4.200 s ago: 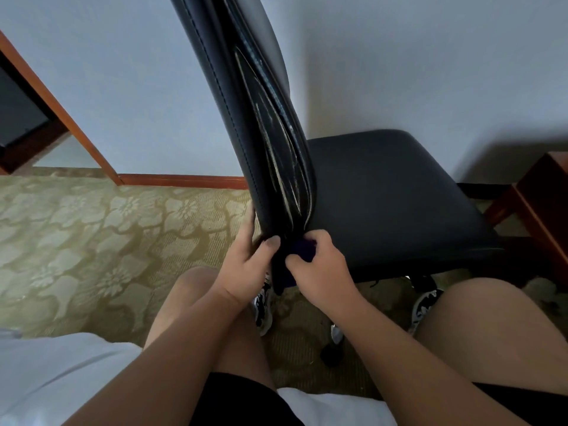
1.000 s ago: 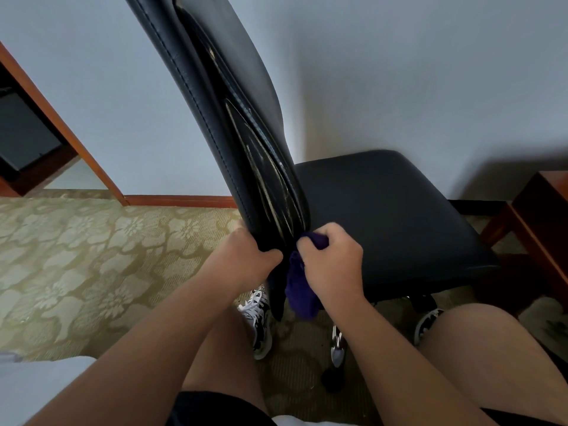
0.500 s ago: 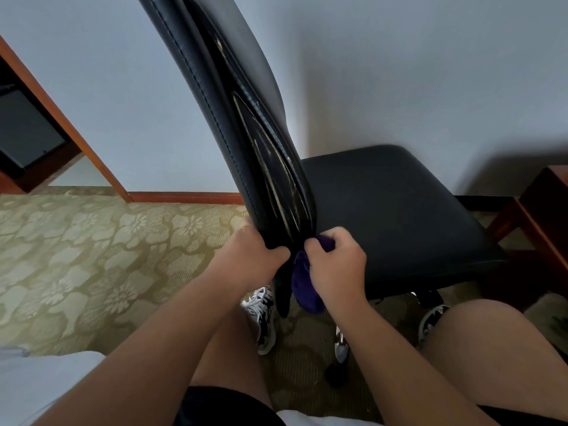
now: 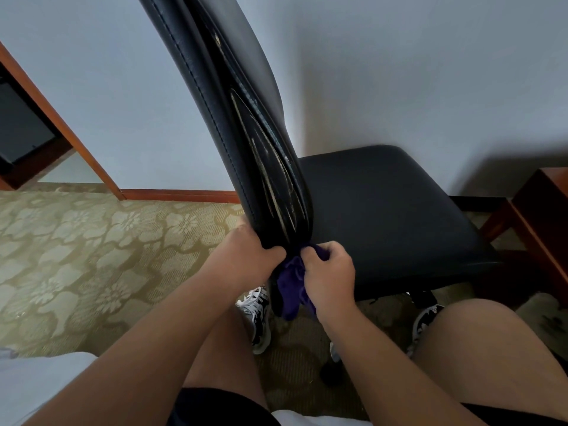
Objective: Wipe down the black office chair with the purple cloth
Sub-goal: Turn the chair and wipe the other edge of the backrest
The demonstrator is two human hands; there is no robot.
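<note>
The black office chair (image 4: 381,207) stands right in front of me, its backrest (image 4: 233,112) seen edge-on and rising to the upper left, with worn, cracked leather along the side. My left hand (image 4: 246,256) grips the bottom of the backrest from the left. My right hand (image 4: 329,278) holds the bunched purple cloth (image 4: 292,290) against the lower end of the backrest, where it meets the seat. Part of the cloth hangs down below my fingers.
A white wall is close behind the chair, with a wooden baseboard (image 4: 178,195). A dark wooden cabinet (image 4: 541,229) stands at the right, next to the seat. Patterned carpet (image 4: 86,256) lies to the left. My knees and sneakers (image 4: 258,315) are under the chair's rear.
Over the last second both hands stayed at the base of the backrest. The cloth shifted slightly under my right hand, and more of it hangs out than four seconds ago.
</note>
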